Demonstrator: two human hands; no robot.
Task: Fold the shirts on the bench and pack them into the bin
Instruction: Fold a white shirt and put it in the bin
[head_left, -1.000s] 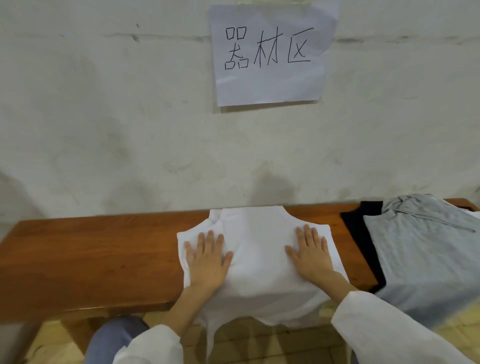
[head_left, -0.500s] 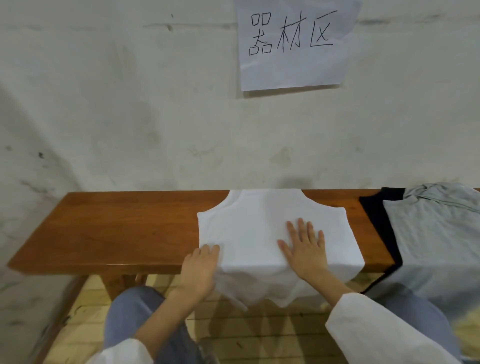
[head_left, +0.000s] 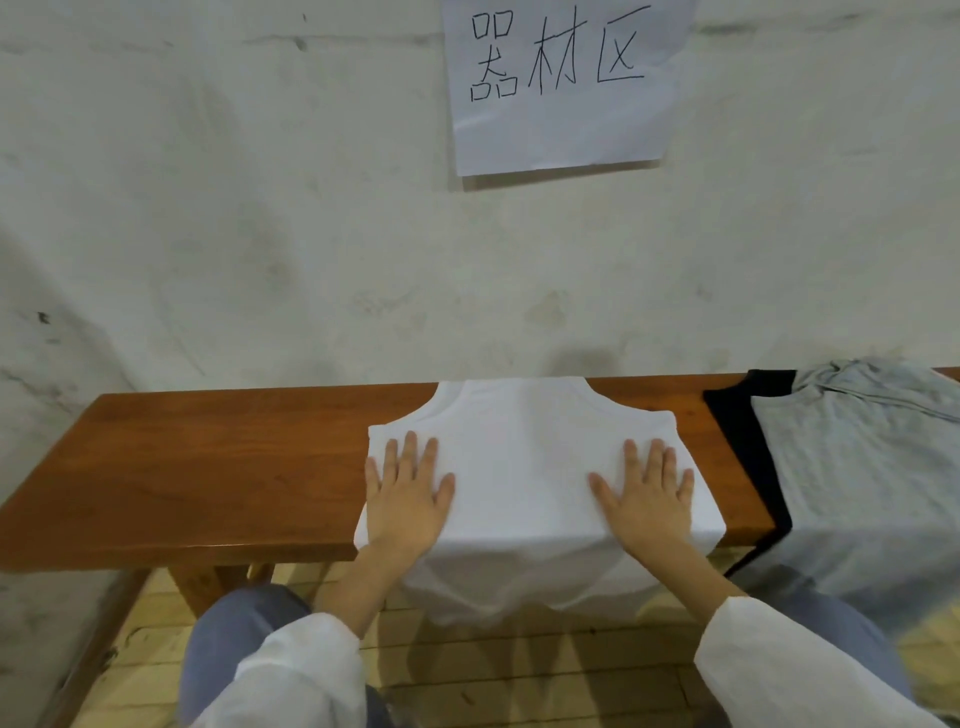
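Fabric first: the white shirt (head_left: 519, 441) is spread on the wooden surface (head_left: 208, 467) right under both hands. The left hand (head_left: 408, 499) is flat on the shirt's left edge, fingers straight and a bit fanned, palm down. The right hand (head_left: 647, 499) does the same near the shirt's right edge, with a little cloth showing past its outer side. So the hands are well apart with a wide patch of white between them, and neither one is gripping anything, just pressing flat.

Beyond the fingertips the shirt narrows toward the wall (head_left: 260, 234). Back by the wrists, its lower part droops over the near edge of the surface and hangs above the plank floor (head_left: 519, 675).

Off to the right of the right hand there's a strip of bare wood, then a black shirt (head_left: 737, 415) with a grey shirt (head_left: 857, 467) lying on top of it. Both spill over the near edge too. Left of the left hand it's plain wood.

Up on the wall, above and between the hands, hangs a paper sign (head_left: 561, 83) with handwritten characters. White sleeves (head_left: 779, 665) and jeans (head_left: 234, 634) show at the bottom.
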